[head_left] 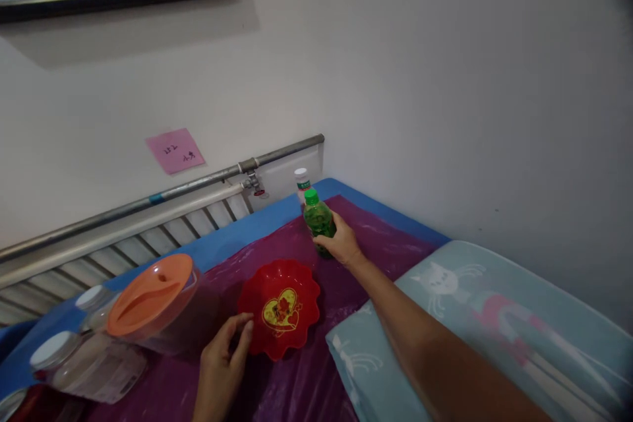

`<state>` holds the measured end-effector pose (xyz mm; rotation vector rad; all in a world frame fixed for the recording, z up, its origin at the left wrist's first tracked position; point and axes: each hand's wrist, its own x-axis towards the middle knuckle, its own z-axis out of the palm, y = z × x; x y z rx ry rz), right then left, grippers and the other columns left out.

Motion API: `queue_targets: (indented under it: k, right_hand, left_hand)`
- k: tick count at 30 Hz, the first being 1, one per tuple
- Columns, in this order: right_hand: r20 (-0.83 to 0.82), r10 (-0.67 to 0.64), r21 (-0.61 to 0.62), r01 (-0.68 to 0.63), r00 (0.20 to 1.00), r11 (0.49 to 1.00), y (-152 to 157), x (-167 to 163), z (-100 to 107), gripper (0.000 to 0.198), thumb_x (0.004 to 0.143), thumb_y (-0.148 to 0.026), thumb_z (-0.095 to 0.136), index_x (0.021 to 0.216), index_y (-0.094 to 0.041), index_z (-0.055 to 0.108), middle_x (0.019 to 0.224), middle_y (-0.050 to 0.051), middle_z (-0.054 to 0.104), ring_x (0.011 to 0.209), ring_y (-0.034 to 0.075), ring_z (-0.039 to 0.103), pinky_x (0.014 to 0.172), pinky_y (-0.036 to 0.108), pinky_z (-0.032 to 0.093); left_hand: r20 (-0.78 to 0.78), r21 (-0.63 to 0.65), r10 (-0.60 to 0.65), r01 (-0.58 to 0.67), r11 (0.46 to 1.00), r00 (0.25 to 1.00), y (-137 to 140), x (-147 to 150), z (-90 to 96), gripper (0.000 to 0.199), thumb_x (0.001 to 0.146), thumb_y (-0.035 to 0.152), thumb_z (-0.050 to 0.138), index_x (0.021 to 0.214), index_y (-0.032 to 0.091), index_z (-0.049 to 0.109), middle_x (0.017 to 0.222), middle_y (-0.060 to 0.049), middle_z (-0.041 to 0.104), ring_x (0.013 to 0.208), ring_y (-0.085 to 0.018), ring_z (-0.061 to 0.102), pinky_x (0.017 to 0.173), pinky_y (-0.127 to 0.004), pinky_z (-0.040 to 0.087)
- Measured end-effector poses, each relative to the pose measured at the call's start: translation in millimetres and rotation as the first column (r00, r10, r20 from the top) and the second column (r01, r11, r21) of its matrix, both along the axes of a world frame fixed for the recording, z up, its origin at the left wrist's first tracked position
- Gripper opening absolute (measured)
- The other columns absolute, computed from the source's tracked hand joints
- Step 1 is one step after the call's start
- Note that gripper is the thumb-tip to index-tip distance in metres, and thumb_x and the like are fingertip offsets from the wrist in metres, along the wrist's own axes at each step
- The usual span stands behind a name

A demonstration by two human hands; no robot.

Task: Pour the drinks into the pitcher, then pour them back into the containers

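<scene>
My right hand (pixel 341 241) is wrapped round a green plastic bottle (pixel 318 216) with a bright green cap. The bottle is upright over the far part of the purple sheet; I cannot tell whether its base touches it. Just behind it is a bottle with a white cap (pixel 301 173), partly hidden. Near me lies a red scalloped dish (pixel 291 290) with a yellow heart print and nothing in it. My left hand (pixel 225 356) is at the dish's left rim, its fingers curled and thumb and forefinger tips close together. Whatever may be between them is hidden.
Left of the dish stands a tub with an orange lid (pixel 148 293), beside white-lidded jars (pixel 93 366). A purple plastic sheet (pixel 370 231) covers the blue surface (pixel 336 188). A light blue cushion-like item (pixel 469 316) lies right. Behind run a pipe (pixel 208 178) and radiator (pixel 123 237).
</scene>
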<state>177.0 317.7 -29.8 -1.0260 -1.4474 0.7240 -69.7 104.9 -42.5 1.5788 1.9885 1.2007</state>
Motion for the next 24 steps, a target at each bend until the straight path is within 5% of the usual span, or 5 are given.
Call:
queue_targets:
  k: [10,18,21,24]
  right_hand:
    - [0.051,-0.039,-0.074,0.043,0.998,0.996,4,4,-4,0.069,0.056,-0.030,0.070,0.123,-0.015,0.058,0.112,0.010,0.071,0.101,0.028,0.066,0.093,0.046,0.051]
    - [0.102,-0.091,-0.021,0.094,0.991,0.995,6,11,-2,0.067,0.059,-0.027,0.061,0.125,-0.018,0.053,0.119,0.010,0.067,0.107,0.027,0.065,0.094,0.043,0.051]
    - [0.154,-0.164,0.022,0.163,0.974,0.986,-3,19,4,0.053,0.066,-0.024,0.052,0.119,-0.017,0.054,0.118,0.012,0.066,0.106,0.026,0.063,0.093,0.043,0.050]
    - [0.299,-0.092,0.009,0.094,0.950,0.996,-18,23,9,0.028,0.070,-0.020,0.049,0.093,-0.022,0.063,0.088,0.004,0.070,0.082,0.023,0.065,0.077,0.036,0.052]
  left_hand:
    - [-0.031,0.081,-0.077,0.079,0.994,0.997,-1,4,-9.8,0.027,0.085,0.047,0.058,0.092,0.027,0.075,0.094,-0.003,0.078,0.088,-0.021,0.074,0.078,-0.028,0.058]
    - [-0.021,0.125,-0.072,0.074,0.989,0.997,-6,7,-7.9,0.025,0.085,0.045,0.057,0.090,0.027,0.074,0.092,-0.002,0.078,0.083,-0.019,0.074,0.076,-0.025,0.057]
    - [-0.035,0.141,-0.065,0.070,0.987,0.997,-5,6,-7.2,0.025,0.085,0.044,0.057,0.091,0.027,0.074,0.092,-0.002,0.078,0.083,-0.019,0.074,0.075,-0.025,0.057]
    - [-0.051,0.169,-0.062,0.070,0.983,0.997,-4,6,-6.8,0.024,0.086,0.042,0.057,0.091,0.026,0.073,0.091,-0.002,0.078,0.081,-0.018,0.074,0.073,-0.023,0.057]
